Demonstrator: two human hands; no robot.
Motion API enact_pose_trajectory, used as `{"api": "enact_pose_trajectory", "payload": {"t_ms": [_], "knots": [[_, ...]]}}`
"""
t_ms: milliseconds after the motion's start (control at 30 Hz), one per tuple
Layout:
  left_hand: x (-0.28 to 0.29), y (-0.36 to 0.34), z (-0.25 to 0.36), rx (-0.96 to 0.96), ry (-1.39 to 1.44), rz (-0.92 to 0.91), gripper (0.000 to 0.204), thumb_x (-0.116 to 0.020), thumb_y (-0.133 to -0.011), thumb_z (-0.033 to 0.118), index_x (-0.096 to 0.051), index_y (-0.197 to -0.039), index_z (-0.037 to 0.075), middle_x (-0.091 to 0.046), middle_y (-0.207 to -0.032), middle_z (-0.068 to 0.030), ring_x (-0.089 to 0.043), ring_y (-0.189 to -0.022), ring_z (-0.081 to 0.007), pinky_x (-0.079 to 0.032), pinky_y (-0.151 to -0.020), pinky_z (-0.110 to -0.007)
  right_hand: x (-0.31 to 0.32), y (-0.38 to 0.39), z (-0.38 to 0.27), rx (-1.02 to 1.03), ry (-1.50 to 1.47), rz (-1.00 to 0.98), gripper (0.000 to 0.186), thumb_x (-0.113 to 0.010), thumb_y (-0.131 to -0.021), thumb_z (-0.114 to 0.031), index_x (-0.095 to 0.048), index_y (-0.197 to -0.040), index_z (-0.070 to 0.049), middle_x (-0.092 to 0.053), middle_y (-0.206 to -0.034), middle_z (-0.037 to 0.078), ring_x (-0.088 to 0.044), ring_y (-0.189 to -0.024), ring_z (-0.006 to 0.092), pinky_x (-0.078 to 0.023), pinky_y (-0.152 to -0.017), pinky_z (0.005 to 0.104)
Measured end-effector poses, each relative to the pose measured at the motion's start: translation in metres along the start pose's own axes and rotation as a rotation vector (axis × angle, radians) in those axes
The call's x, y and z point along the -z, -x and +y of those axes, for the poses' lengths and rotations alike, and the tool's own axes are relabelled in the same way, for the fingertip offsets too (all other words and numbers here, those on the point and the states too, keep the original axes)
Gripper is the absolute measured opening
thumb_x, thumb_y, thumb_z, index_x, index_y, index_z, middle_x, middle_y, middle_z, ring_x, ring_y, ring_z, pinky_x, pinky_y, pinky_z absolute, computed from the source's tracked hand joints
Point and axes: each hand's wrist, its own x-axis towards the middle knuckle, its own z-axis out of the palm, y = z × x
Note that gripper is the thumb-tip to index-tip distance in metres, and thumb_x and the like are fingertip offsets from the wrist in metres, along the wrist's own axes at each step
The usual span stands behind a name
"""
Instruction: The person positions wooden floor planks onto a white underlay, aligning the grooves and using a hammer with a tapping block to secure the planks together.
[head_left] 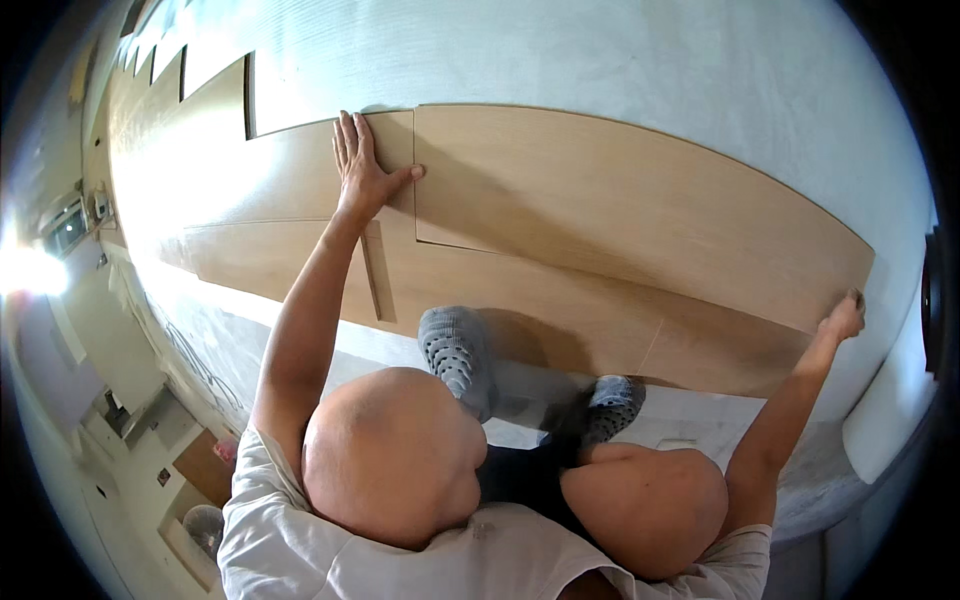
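Observation:
A long light-brown floor plank (620, 200) lies ahead of my knees, its left end at the joint with the laid planks (270, 190). My left hand (367, 180) rests flat with fingers spread on the laid plank just left of that joint, its thumb reaching across the seam. At the plank's far right end, my right hand (845, 316) has its fingers curled round the corner; the fingertips are partly hidden. A narrow wooden strip (377, 272) lies on the planks below my left wrist. Another row of planks (560, 305) runs under my socked feet.
Pale sheet underlay (600, 55) covers the floor beyond the planks, whose ends form steps at the far left. A white roll (895, 425) stands at the right. Cables (195, 350) lie along the left side. A bright light (30, 272) shines at the left edge.

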Motion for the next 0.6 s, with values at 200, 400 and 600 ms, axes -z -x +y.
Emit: {"api": "enact_pose_trajectory", "payload": {"t_ms": [200,400,600], "knots": [[0.001,-0.003,0.013,0.071,-0.063,-0.052,0.141,-0.084,-0.068,0.064,-0.002,-0.161,-0.002,0.008,-0.169,-0.0231,0.010,-0.156,-0.0375,-0.003,-0.129,-0.049,0.025,-0.025,0.029,0.058,-0.156,-0.020,0.039,-0.060,-0.095,-0.024,-0.070,-0.120,0.004,-0.072,-0.120,0.016,-0.069,-0.108,0.0286,-0.055,-0.097,0.0408],[-0.017,-0.013,-0.003,-0.033,0.044,-0.101,0.121,-0.087,-0.073,0.029,-0.009,-0.164,0.010,0.005,-0.171,-0.0181,0.005,-0.157,-0.0376,-0.009,-0.128,-0.050,-0.011,0.018,0.063,0.575,0.858,0.020,0.025,-0.058,-0.097,-0.017,-0.070,-0.115,-0.004,-0.071,-0.111,0.016,-0.067,-0.104,0.0312,-0.052,-0.092,0.0441],[-0.018,0.004,-0.102,-0.157,-0.004,0.092,0.128,-0.086,-0.070,0.046,-0.008,-0.164,0.009,-0.001,-0.170,-0.0210,-0.002,-0.157,-0.0405,-0.010,-0.125,-0.058,-0.018,0.083,0.035,0.022,0.242,-0.111,0.042,-0.062,-0.092,-0.032,-0.064,-0.129,-0.012,-0.054,-0.137,0.014,-0.047,-0.130,0.0402,-0.041,-0.108,0.0548]]}}
